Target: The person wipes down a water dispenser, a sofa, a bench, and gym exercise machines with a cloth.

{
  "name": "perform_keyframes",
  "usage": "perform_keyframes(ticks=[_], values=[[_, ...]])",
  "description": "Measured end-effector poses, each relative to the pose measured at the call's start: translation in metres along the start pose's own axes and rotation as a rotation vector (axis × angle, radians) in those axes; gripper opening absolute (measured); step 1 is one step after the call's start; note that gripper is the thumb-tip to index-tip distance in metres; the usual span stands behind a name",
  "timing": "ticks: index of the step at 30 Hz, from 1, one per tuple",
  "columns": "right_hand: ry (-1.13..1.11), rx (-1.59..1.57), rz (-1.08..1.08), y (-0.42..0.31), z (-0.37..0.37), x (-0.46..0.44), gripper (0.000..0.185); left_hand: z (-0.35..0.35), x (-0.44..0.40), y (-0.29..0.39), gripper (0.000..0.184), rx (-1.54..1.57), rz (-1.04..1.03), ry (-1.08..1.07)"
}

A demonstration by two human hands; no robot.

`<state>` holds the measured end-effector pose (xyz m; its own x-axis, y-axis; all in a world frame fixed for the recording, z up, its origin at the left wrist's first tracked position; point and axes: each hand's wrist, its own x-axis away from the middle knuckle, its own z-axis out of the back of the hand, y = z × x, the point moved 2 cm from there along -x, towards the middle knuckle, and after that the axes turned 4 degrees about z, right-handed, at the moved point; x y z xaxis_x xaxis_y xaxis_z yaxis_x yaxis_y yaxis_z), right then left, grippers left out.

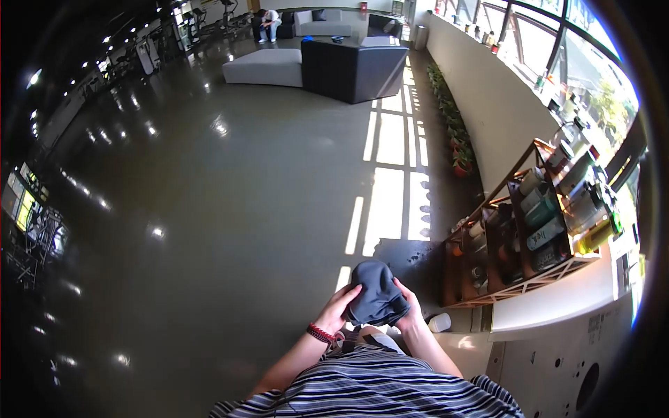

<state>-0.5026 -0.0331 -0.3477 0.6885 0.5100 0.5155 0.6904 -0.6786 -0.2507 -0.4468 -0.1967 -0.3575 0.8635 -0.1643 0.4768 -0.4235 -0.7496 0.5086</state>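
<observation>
Dark cloth (376, 292) is held right in the grip, clamped at its near-side edges by the left hand (341, 304) and right hand (410, 306), so neither's nearer tbh. Long axis can't really be made out, too bunched.

The cloth (376, 291) at the lower middle is of dark grey colour. The shirt (387, 380) at the bottom has dark and white stripes; the bracelet (320, 333) is red and black.

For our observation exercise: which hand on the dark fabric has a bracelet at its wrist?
The left hand: a red-and-dark bracelet circles its wrist; the right hand shows none.
</observation>
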Motion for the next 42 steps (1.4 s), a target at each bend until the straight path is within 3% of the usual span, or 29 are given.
perform_keyframes(ticks=[5,6,10,12,14,18,20,23,24,26,29,34,39,42], values=[[0.014,0.352,-0.231,0.019,-0.027,-0.065,0.059,0.043,0.010,0.037,0.037,0.103,-0.241,0.210],[0.028,0.399,-0.268,0.025,-0.033,-0.079,0.057,0.052,0.008,0.043,0.036,0.142,-0.272,0.220],[-0.282,0.717,-0.382,0.039,-0.063,-0.137,0.050,0.068,-0.006,0.083,0.039,0.292,-0.301,0.346],[-0.289,0.848,-0.384,0.041,-0.068,-0.176,0.049,0.070,-0.022,0.111,0.040,0.321,-0.270,0.323],[-0.264,0.757,-0.373,0.030,-0.081,-0.214,0.036,0.068,-0.050,0.143,0.041,0.323,-0.276,0.333],[-0.240,0.732,-0.218,-0.020,-0.126,-0.280,0.022,0.046,-0.115,0.208,0.041,0.317,-0.259,0.372],[-0.164,0.952,-0.122,-0.045,-0.132,-0.316,0.029,0.035,-0.146,0.236,0.041,0.333,-0.212,0.366],[-0.312,1.430,0.267,-0.088,-0.139,-0.369,0.038,0.032,-0.197,0.271,0.039,0.298,-0.233,0.380],[-0.383,1.473,0.269,-0.101,-0.153,-0.378,0.048,0.033,-0.214,0.283,0.037,0.249,-0.241,0.338],[-0.454,1.143,0.013,-0.120,-0.196,-0.379,0.052,0.031,-0.241,0.296,0.034,0.155,-0.240,0.267],[-0.392,0.926,-0.195,-0.127,-0.233,-0.390,0.057,0.005,-0.279,0.317,0.025,-0.122,-0.265,0.133],[-0.127,0.548,-0.130,-0.144,-0.203,-0.458,0.037,-0.006,-0.352,0.343,0.025,-0.419,-0.111,0.091],[-0.128,0.161,-0.118,-0.194,-0.192,-0.540,0.050,-0.006,-0.449,0.384,0.020,-0.582,-0.006,0.032],[-0.152,0.127,0.017,-0.245,-0.224,-0.587,0.050,-0.022,-0.522,0.419,0.011,-0.598,0.018,-0.031]])
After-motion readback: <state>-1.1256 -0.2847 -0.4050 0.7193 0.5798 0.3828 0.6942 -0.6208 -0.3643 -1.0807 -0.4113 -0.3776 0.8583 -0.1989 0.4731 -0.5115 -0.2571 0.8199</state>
